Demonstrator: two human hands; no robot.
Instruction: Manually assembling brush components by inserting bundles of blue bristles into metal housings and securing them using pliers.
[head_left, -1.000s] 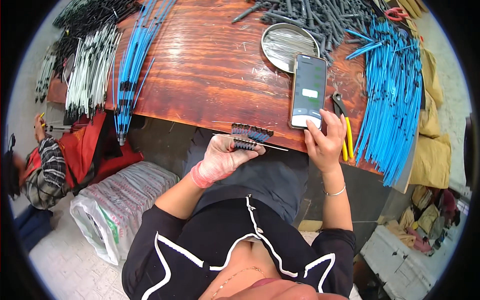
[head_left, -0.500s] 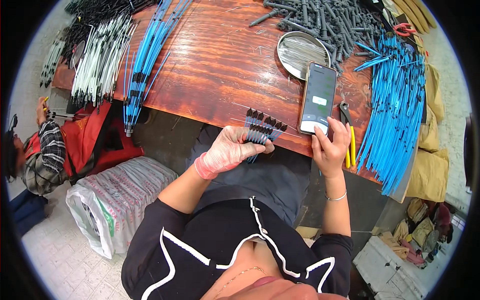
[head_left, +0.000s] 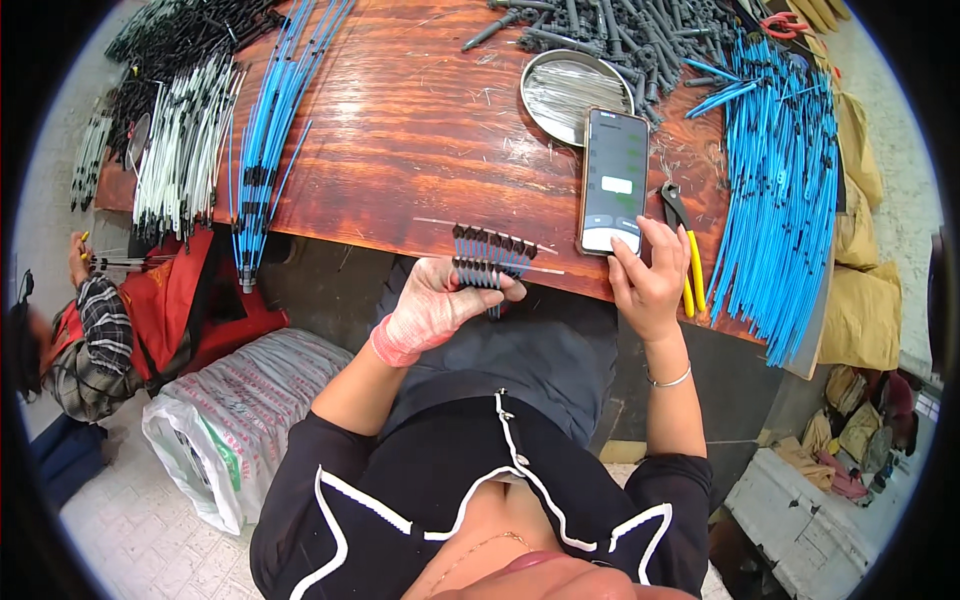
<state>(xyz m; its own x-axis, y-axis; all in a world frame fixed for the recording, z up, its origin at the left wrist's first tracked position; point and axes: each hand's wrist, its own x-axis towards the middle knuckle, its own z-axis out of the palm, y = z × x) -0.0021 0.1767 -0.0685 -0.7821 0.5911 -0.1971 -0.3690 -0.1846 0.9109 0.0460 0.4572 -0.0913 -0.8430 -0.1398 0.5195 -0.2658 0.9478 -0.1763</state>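
Note:
My left hand (head_left: 428,308), in a whitish glove with a red cuff, is closed round a bundle of thin blue rods (head_left: 488,256) with black fittings, held at the table's front edge. Thin wires stick out sideways through the bundle. A smartphone (head_left: 614,170) with a lit screen lies on the table, its far end by the rim of a round tin (head_left: 527,105) of thin wires. Over the phone's near end is my right hand (head_left: 655,280), bare, fingers bent and apart, a fingertip at the lower screen. Beside it lie pliers with yellow handles (head_left: 698,270).
Many blue rods (head_left: 785,200) are heaped at the table's right. Grey plastic parts (head_left: 630,35) pile up at the far side. Blue (head_left: 275,110) and white rods (head_left: 190,140) lie on the left. A wrapped bale (head_left: 245,420) stands on the floor near another person (head_left: 95,330).
The whole view has shifted slightly, moving the table's things left and up in the picture. The bundle now appears more upright. My right fingers remain at the phone's lower end.

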